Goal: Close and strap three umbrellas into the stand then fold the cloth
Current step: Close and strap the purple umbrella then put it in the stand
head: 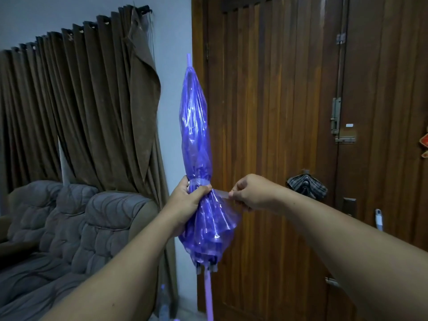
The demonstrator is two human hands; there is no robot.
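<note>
A wide wooden door (289, 135) is filling the right half of the room, and a long brown curtain (81, 107) is hanging on the left above a grey padded sofa (69, 228). A small striped cloth (306, 183) is hanging on the door near its handle.

In front of the door edge, the person is holding a blue translucent umbrella (195, 135) upright, tip pointing to the ceiling and pale shaft going down out of view. The canopy is closed and twisted into a narrow roll. No stand is visible here.

The left hand (185, 202) is gripping the roll at its narrow waist, fingers curled around the plastic with the thumb across the front. The right hand (251, 193) is just beside it, its fingers (234, 193) pinching the free end of the clear strap (218, 193), which is already going around the roll just above the left thumb.

I think the strapping of this umbrella is in progress. To do it well, the left hand should be keeping the folds tight so the roll is not loosening, while the right hand is pulling the strap flat and firm around the waist to its fastening, without wrinkling the loose skirt below.

I am not finding any brand, label or readable writing.
</note>
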